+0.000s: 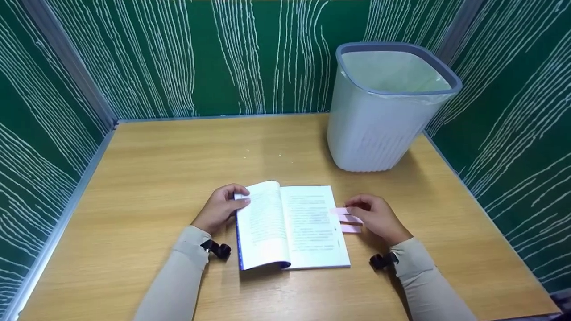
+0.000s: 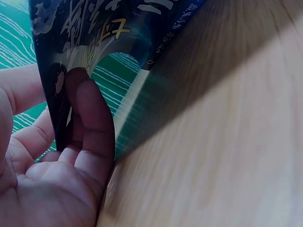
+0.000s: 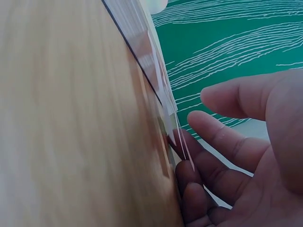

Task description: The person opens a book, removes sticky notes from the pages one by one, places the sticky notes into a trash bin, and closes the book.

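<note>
An open paperback book point(image 1: 309, 232) lies on the table with its left pages lifted and curved. My left hand point(image 1: 221, 206) grips the left edge, its thumb on the page and its fingers behind the cover. In the left wrist view, the dark blue printed cover point(image 2: 102, 28) hangs between the thumb and fingers. Several pink sticky tabs point(image 1: 351, 229) stick out from the right edge of the book. Over these tabs is my right hand point(image 1: 377, 218), thumb and index finger apart. The right wrist view has the tabs' ends point(image 3: 183, 149) against the lower fingers point(image 3: 208, 165).
A white bin point(image 1: 374, 129) with a grey rim and a clear liner stands at the back right of the wooden table point(image 1: 156, 165). Green panels point(image 1: 308, 58) with white wavy lines enclose the back and sides. Tiny pale scraps dot the table behind the book.
</note>
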`<state>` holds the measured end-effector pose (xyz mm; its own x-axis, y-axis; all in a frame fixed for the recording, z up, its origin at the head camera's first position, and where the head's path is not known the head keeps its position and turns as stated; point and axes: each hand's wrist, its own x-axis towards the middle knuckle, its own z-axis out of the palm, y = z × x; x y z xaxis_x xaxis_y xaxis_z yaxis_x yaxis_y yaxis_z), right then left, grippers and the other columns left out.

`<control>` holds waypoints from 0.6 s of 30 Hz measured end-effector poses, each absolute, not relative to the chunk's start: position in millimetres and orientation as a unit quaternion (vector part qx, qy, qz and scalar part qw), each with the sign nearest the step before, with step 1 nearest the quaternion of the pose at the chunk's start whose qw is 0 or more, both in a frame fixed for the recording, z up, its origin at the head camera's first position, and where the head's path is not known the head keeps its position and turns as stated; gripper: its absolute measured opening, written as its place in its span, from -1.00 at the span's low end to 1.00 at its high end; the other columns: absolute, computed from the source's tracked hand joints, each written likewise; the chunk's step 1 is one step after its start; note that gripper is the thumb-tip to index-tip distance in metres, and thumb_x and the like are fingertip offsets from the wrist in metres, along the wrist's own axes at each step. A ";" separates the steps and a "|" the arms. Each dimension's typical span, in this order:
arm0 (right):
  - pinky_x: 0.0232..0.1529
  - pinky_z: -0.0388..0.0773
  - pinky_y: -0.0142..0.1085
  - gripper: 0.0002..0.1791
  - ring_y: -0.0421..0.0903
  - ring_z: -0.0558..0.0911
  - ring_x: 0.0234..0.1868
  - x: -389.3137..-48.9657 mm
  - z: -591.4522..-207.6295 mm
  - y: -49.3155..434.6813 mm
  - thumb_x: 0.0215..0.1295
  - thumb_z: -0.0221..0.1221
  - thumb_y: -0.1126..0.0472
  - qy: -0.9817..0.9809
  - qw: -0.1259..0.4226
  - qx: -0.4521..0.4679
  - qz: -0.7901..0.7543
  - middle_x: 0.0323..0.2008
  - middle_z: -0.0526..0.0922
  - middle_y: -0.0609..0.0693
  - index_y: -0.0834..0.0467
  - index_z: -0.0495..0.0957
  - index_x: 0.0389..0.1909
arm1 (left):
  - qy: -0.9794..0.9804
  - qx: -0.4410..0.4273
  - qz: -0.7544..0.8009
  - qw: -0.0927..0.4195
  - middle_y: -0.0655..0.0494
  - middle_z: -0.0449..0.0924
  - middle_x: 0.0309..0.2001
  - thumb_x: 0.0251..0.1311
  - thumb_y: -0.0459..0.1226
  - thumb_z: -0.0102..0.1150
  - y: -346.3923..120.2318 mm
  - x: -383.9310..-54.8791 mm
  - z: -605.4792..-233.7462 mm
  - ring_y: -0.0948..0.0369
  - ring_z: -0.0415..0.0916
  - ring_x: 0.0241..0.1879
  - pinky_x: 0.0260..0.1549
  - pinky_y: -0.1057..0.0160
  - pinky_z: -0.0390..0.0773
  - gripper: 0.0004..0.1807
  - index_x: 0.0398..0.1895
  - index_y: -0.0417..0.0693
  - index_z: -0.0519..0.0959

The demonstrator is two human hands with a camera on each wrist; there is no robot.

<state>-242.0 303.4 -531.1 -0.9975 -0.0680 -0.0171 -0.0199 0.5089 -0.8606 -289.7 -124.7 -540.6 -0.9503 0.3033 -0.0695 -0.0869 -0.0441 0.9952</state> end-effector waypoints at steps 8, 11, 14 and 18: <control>0.01 0.50 -0.30 -0.80 0.01 0.57 -0.04 -240.9 -529.1 303.5 0.38 0.27 0.26 0.875 0.029 -0.020 -0.482 -0.08 0.71 0.09 0.17 0.71 -0.03 | 0.683 0.079 0.713 0.136 -0.02 0.52 -0.05 0.25 -0.40 0.37 -123.8 -292.1 -539.0 0.11 0.53 -0.12 -0.26 0.31 0.66 -0.72 0.00 -0.27 0.60; 0.03 0.50 -0.27 -0.79 0.02 0.58 -0.03 -240.4 -528.4 303.5 0.36 0.29 0.27 0.877 0.034 -0.017 -0.479 -0.07 0.72 0.10 0.17 0.71 -0.03 | 0.679 0.076 0.716 0.143 -0.02 0.52 -0.06 0.25 -0.40 0.37 -123.5 -292.5 -539.2 0.11 0.55 -0.14 -0.27 0.29 0.68 -0.72 0.00 -0.26 0.59; 0.06 0.50 -0.24 -0.76 0.01 0.58 -0.02 -240.7 -528.7 302.9 0.30 0.31 0.31 0.880 0.035 -0.017 -0.473 -0.06 0.72 0.09 0.15 0.71 -0.03 | 0.678 0.074 0.717 0.145 -0.03 0.51 -0.07 0.26 -0.39 0.37 -124.1 -291.9 -540.0 0.10 0.56 -0.16 -0.28 0.28 0.69 -0.72 0.00 -0.25 0.59; -0.01 0.51 -0.32 -0.71 -0.02 0.58 -0.06 -239.2 -530.3 302.9 0.21 0.35 0.37 0.884 0.030 -0.024 -0.466 -0.08 0.72 0.09 0.15 0.71 -0.04 | 0.683 0.074 0.712 0.145 -0.03 0.51 -0.04 0.27 -0.38 0.36 -125.4 -290.7 -542.0 0.11 0.55 -0.15 -0.28 0.29 0.68 -0.72 0.02 -0.24 0.59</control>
